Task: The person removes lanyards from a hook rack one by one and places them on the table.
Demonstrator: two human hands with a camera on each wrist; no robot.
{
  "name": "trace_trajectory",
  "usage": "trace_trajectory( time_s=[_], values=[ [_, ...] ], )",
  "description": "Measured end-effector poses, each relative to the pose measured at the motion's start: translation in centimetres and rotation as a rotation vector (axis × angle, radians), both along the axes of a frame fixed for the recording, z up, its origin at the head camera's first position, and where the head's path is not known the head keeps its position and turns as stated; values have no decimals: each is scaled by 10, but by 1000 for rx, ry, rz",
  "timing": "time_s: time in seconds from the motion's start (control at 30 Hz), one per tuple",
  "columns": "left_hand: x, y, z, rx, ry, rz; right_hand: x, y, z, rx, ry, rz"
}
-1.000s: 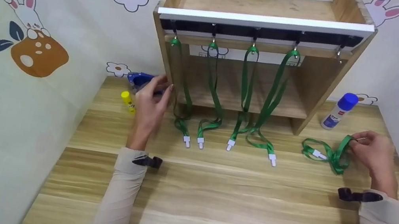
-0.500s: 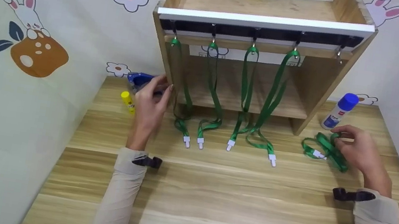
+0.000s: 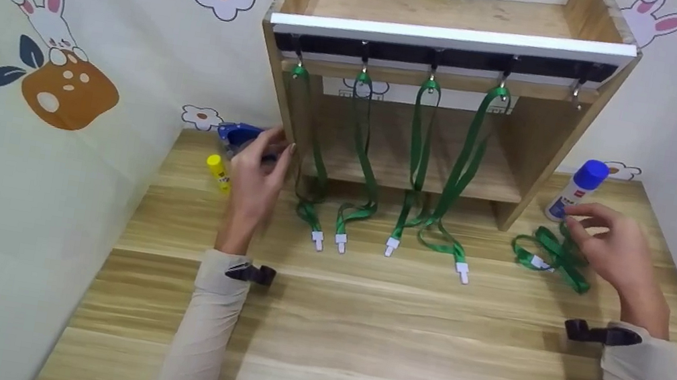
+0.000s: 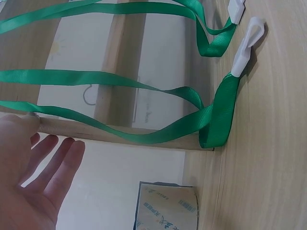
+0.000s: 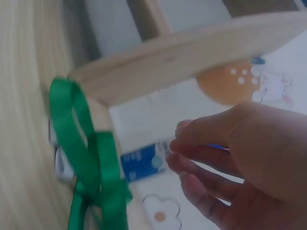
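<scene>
A wooden shelf [image 3: 518, 150] has a row of hooks below its white front edge, with several green lanyards [image 3: 465, 159] hanging from them. Their white clips [image 3: 462, 272] lie on the table. My left hand [image 3: 254, 187] is at the shelf's left side panel, thumb by the front edge, fingers extended along the outside in the left wrist view. One more green lanyard [image 3: 570, 271] lies looped on the table at the right. Just above it hovers my right hand [image 3: 617, 251], fingers bent loosely. The right wrist view shows the fingertips apart from the lanyard [image 5: 108, 167], holding nothing.
A white bottle with a blue cap [image 3: 580, 187] stands right of the shelf, close behind my right fingertips. Left of the shelf are a yellow glue stick [image 3: 217, 172] and a blue dotted object [image 3: 235, 133], partly hidden by my left hand. Patterned cloth walls surround the table.
My right hand has moved left, then lifted slightly away from the looped lanyard, whose upper loop it held earlier. That loop has dropped leftward. The left hand stays at the shelf.
</scene>
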State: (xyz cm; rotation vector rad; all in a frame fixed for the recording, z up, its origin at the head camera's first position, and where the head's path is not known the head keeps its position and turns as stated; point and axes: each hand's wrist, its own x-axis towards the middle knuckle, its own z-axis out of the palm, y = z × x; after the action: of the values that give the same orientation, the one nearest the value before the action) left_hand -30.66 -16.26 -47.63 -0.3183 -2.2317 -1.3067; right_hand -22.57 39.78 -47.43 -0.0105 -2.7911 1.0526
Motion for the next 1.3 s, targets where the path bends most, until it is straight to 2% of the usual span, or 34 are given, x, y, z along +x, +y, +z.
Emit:
trace_trajectory(
  time_s=[0.17,0.3,0.5,0.6,0.8,1.03,1.3],
  values=[
    [0,-1,-2,0,27,4,0,-42,11,-62,108,50],
    [1,0,-3,-2,19,9,1,-82,14,-136,166,81],
    [1,-1,-3,-7,12,13,-5,-133,21,-269,375,84],
    [2,-1,-3,-15,3,22,-10,-152,25,-305,427,53],
    [2,1,-1,-18,-19,18,-19,-174,29,-295,423,-28],
    [1,2,0,-20,-15,31,-28,-183,31,-283,390,-60],
    [0,2,-2,6,26,11,-39,-191,33,-239,436,-106]
  ],
)
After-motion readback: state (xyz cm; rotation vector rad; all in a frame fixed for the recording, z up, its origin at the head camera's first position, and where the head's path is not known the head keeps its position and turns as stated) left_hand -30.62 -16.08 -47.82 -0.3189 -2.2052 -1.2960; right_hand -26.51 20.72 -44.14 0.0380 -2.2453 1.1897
